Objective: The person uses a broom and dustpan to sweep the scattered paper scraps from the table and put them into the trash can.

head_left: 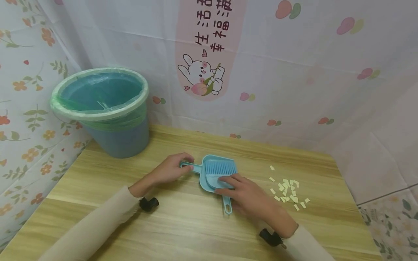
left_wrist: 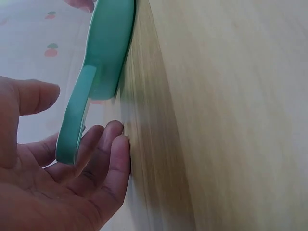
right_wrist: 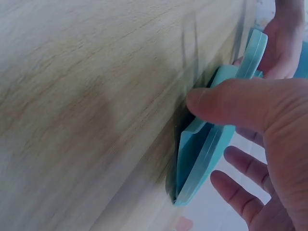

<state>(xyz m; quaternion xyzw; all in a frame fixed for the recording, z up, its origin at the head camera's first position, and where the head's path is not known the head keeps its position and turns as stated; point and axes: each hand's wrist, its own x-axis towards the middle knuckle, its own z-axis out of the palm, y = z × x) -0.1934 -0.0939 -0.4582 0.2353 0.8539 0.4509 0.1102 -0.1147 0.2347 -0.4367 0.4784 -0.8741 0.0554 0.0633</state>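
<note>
Dustpan point(head_left: 203, 181) between left hand point(head_left: 171, 167), loose around handle point(head_left: 197, 168), and right hand point(head_left: 249, 195), loose over brush point(head_left: 220, 168).

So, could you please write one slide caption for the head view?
Hands at a blue dustpan and brush, with pale scraps and a lined bucket on the wooden table.

Your dustpan point(head_left: 203, 175): hard-looking plastic, smooth with a soft sheen.
Your brush point(head_left: 212, 180): smooth plastic too — its bristles point(head_left: 220, 168) fine, plastic-looking strands.
Scraps point(head_left: 285, 185) before you: matt, paper-like.
Tabletop point(head_left: 183, 228) you face: wood-grained, smooth, faintly glossy.
Bucket point(head_left: 124, 142): smooth plastic.
Bucket liner point(head_left: 127, 123): thin, glossy film — you see creases.
Backdrop point(head_left: 277, 69) behind: matt, creased cloth.
Your sleeves point(head_left: 98, 223): matt cloth.
</note>
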